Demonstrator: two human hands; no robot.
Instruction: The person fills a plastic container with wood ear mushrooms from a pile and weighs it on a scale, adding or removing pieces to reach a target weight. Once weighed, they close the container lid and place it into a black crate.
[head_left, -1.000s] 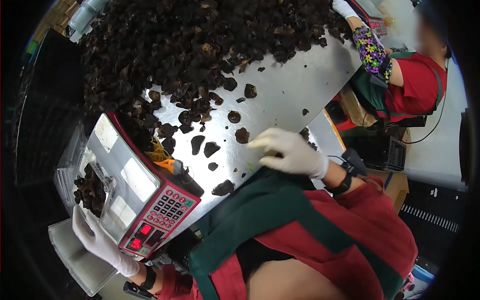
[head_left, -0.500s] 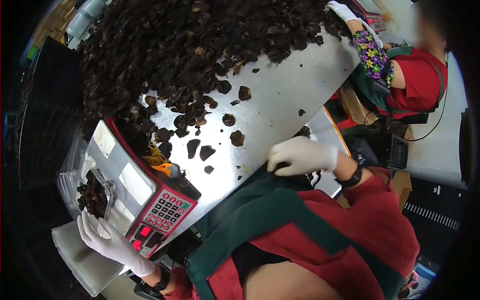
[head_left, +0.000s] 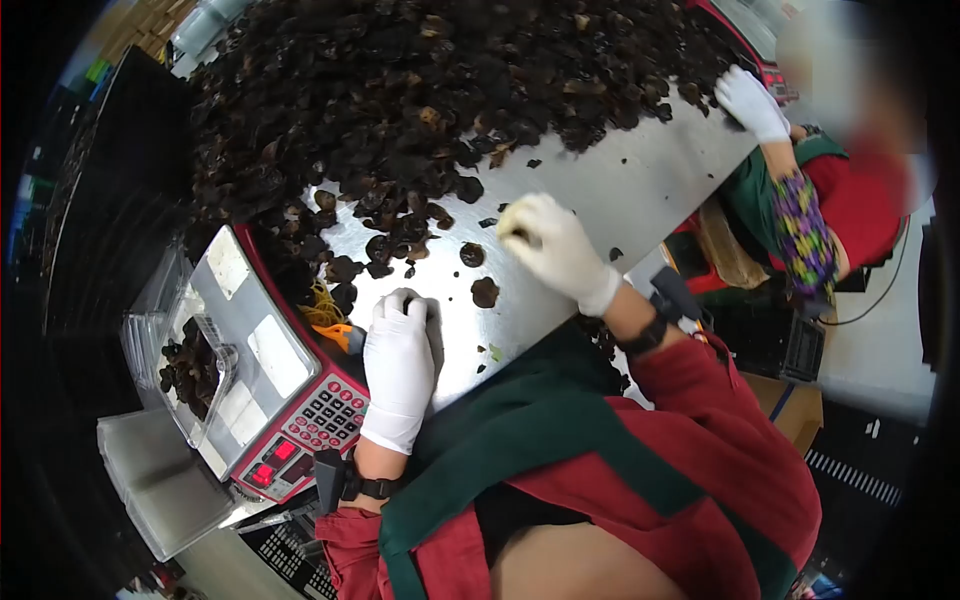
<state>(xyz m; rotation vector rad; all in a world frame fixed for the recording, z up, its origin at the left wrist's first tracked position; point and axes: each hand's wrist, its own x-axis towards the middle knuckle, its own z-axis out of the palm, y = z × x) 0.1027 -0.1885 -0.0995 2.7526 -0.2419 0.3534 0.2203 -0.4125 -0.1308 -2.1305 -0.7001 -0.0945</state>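
My left hand [head_left: 398,365], in a white glove, rests on the metal table [head_left: 480,335] beside the scale. Its fingers curl down over the spot where two dark fungus pieces lay; what is under them is hidden. Above the table, my right hand [head_left: 560,250], gloved too, has its fingers bent inward near the edge of the black fungus heap [head_left: 370,95]; what they hold, if anything, does not show. Loose fungus pieces [head_left: 485,292] lie between the hands. A clear plastic tray [head_left: 228,365] with fungus [head_left: 190,370] sits on the red-edged scale [head_left: 268,340].
Stacked clear trays [head_left: 165,490] stand left of the scale. An orange-handled tool [head_left: 338,332] and yellow rubber bands [head_left: 322,303] lie behind its keypad. At the right, a co-worker's gloved hand [head_left: 752,105] touches the heap's far edge near another scale [head_left: 775,80].
My left hand has moved from the tray on the scale to the table, right of the keypad. My right hand has gone from the table's front edge forward over the loose pieces. The view has shifted slightly.
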